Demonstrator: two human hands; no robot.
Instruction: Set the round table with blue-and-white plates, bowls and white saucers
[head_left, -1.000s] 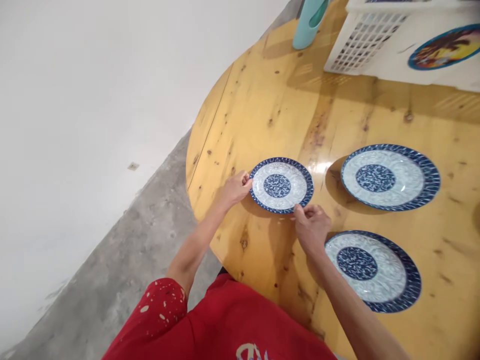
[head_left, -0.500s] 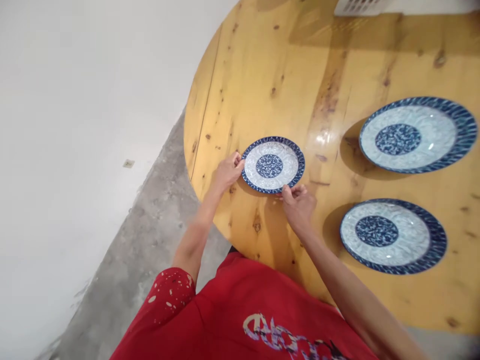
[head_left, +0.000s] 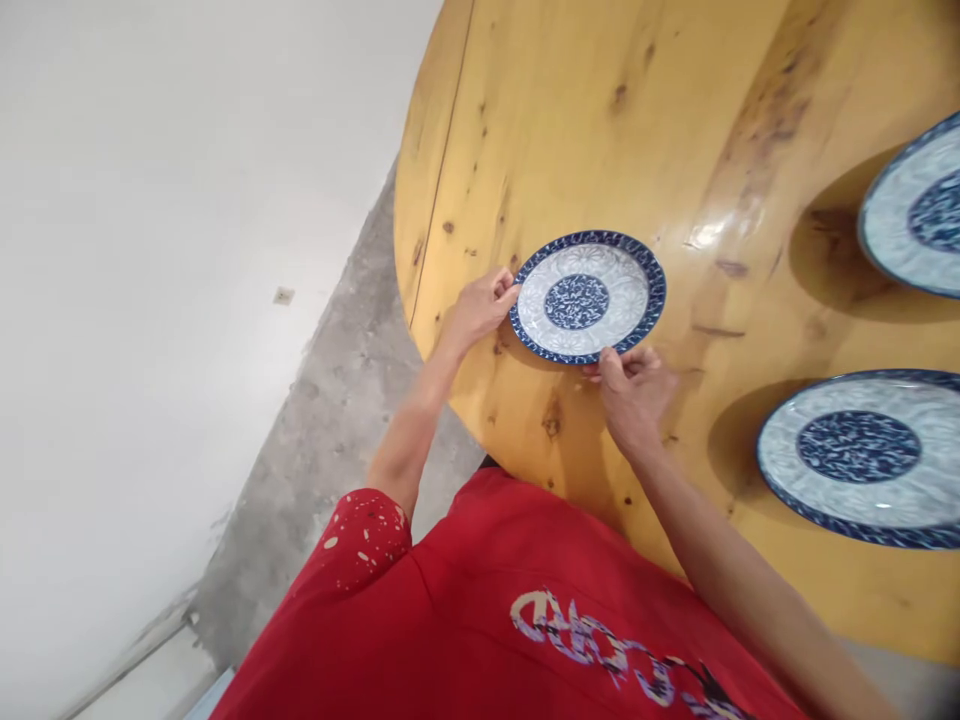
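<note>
Since left hand (head_left: 486, 304) and right hand (head_left: 637, 390) pinch just the plate (head_left: 576, 302) rim, I reckon uneven grip could tip it.

Bare forearms (head_left: 716, 540) extended, left hand (head_left: 481, 308) and right hand (head_left: 637, 402) both pinching — fingers (head_left: 640, 357) curled

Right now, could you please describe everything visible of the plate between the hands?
The plate looks like glazed ceramic: speckled blue centre, pale patterned band, blue rim. It is face up over the wooden table; whether it rests there is unclear. The left hand grips its left rim, the right hand its near rim.
</note>
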